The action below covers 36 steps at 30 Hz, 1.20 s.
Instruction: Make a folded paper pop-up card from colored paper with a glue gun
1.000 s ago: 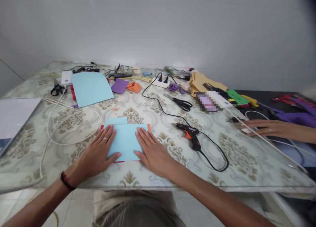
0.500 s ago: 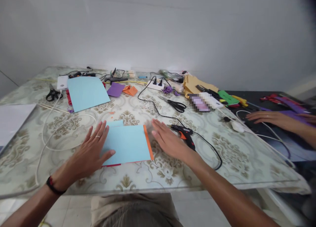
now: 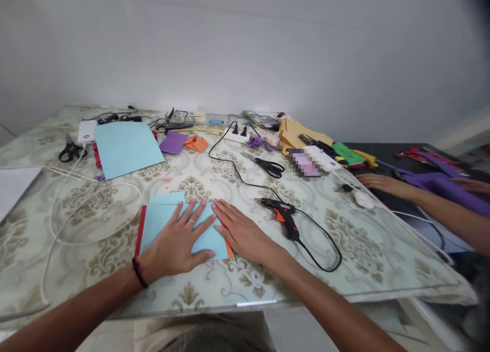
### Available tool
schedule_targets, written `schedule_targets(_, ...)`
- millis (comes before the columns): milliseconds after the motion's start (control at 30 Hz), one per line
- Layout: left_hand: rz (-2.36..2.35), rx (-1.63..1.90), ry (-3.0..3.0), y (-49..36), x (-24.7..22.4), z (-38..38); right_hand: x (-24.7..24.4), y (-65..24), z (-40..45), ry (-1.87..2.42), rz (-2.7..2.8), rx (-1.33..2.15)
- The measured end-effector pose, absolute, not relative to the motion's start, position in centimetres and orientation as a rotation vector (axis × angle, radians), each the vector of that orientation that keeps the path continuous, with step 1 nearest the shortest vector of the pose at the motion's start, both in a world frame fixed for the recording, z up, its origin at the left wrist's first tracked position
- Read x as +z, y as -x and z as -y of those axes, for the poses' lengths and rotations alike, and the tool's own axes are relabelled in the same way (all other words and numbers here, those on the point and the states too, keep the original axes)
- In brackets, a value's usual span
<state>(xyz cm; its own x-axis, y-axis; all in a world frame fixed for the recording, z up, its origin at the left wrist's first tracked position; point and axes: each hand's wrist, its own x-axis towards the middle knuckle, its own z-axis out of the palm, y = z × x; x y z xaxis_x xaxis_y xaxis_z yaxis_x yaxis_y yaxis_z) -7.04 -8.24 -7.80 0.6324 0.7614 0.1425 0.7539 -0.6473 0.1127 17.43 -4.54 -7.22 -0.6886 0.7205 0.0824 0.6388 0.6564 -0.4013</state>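
1. Sitting at the upper left of the frame, black scissors [image 3: 69, 151] are near a big blue sheet [image 3: 128, 148] on the tabletop [image 3: 214, 290].
2. Lower down, left of the middle, a smaller blue paper [image 3: 161, 220] lies flat, with a red strip [image 3: 140, 230] on its left edge.
3. The left hand [image 3: 181, 245] is flat on this paper, its fingers spread apart.
4. The right hand [image 3: 245, 232] is flat over the paper's right edge, by an orange strip [image 3: 229, 249], its fingers straight and close together.
5. Right of the middle lies a black glue gun [image 3: 289, 220].
6. Another person's hand [image 3: 377, 182] is at the right.
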Motion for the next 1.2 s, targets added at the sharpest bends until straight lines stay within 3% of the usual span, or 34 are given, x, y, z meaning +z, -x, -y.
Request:
schedule_targets(333,-1.582,0.338,-2.769,12.8,-6.6,9.4,-3.9,-13.0,7.4,1.183,2.634,0.313)
schedule_targets(633,-1.644,0.351,-2.782,13.4,-9.1,9.8,-7.3,-9.8,8.0,1.169,2.632,0.363)
schedule_targets(933,-1.604,0.212,-2.786,12.7,-8.0,9.2,-5.8,-7.7,6.9,1.228,2.66,0.357)
schedule_targets(1200,-1.699,0.379,-2.74,11.8,-9.4,9.5,-7.5,-7.1,6.6,1.134,2.62,0.334)
